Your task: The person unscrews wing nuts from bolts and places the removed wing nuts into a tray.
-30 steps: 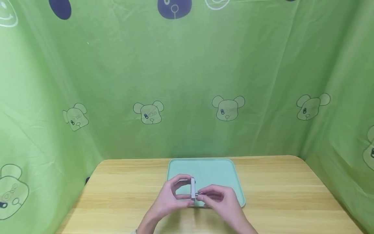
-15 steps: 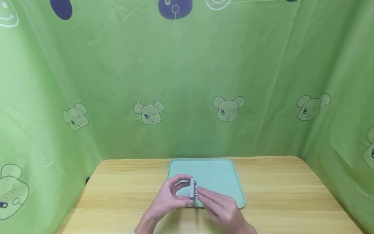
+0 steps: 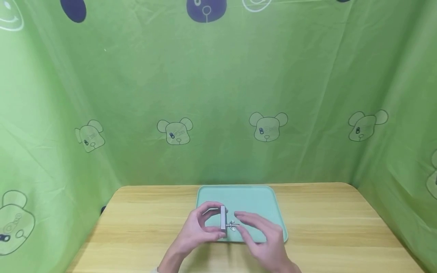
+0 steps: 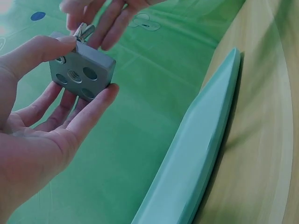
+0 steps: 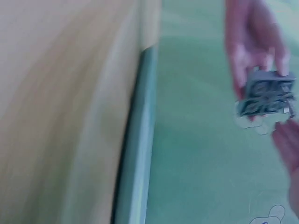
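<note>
A grey metal block with several round holes through its face stands on edge between the thumb and fingers of my left hand. From its right side sticks a threaded screw carrying a silver wing nut. My right hand hovers just right of the screw, thumb and forefinger spread apart around its free end. In the right wrist view those right fingertips sit a little away from the screw. The left thumb presses the block's edge near the wing nut in the left wrist view.
Below the hands a mint-green tray lies on the wooden table. Green cloth with bear-head prints hangs behind the table and along both sides.
My right fingers were pinched at the screw and wing nut; they turned it, then spread apart and let go. The left hand keeps holding the block, shifted very slightly left.
</note>
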Action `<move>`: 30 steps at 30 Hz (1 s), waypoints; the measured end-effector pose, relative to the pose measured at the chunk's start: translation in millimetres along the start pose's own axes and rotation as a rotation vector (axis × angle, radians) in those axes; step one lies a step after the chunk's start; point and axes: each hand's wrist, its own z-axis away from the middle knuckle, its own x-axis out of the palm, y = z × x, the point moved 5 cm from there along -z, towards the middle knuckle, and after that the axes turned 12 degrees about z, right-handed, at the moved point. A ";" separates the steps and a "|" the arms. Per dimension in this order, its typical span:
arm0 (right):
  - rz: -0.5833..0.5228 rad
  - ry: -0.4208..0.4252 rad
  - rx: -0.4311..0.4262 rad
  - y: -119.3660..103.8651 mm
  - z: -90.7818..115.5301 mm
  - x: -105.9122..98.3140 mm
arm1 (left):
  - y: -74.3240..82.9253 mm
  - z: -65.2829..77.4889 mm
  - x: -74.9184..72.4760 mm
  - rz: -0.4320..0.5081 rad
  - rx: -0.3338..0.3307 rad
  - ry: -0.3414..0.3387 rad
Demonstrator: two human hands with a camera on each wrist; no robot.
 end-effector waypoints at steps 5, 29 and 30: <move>-0.361 -0.201 0.782 28.5 18.4 5.8 | 1.3 -1.3 2.3 -0.049 0.035 -0.013; -0.627 -0.448 1.128 37.3 34.7 17.0 | -2.9 -0.8 8.5 -0.173 0.008 -0.038; -0.602 -0.436 1.110 36.5 33.4 16.3 | -2.8 -0.7 8.3 -0.171 0.012 -0.036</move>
